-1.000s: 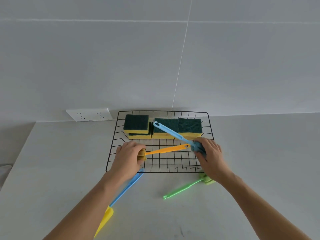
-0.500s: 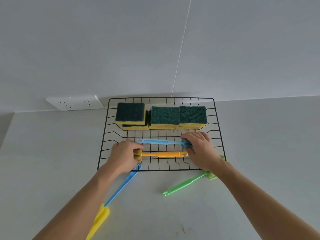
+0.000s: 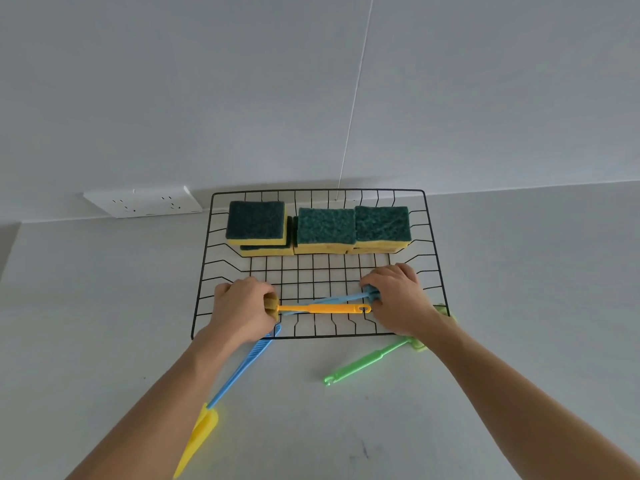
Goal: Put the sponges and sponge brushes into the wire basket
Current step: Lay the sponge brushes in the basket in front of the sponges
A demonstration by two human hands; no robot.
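Inside the black wire basket (image 3: pixel 437 258), left hand (image 3: pixel 242 311) clenched on orange-handled sponge brush (image 3: pixel 322 309), right hand (image 3: pixel 398 299) on light-blue-handled sponge brush (image 3: pixel 332 300).

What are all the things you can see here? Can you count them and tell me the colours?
wire basket: one, black, on the grey counter by the wall
sponges: at least five, green tops over yellow, stacked along the basket's far side
orange sponge brush: one, orange handle, in the basket's near part
blue sponge brush: one, light blue, in the basket, crossing behind the orange one
long brush: one, blue handle with yellow end, on the counter outside the basket, front left
green sponge brush: one, green, on the counter outside, front right
wall socket: one, white, left of the basket
left hand: one, holding the orange brush's sponge end
right hand: one, holding the blue brush's head
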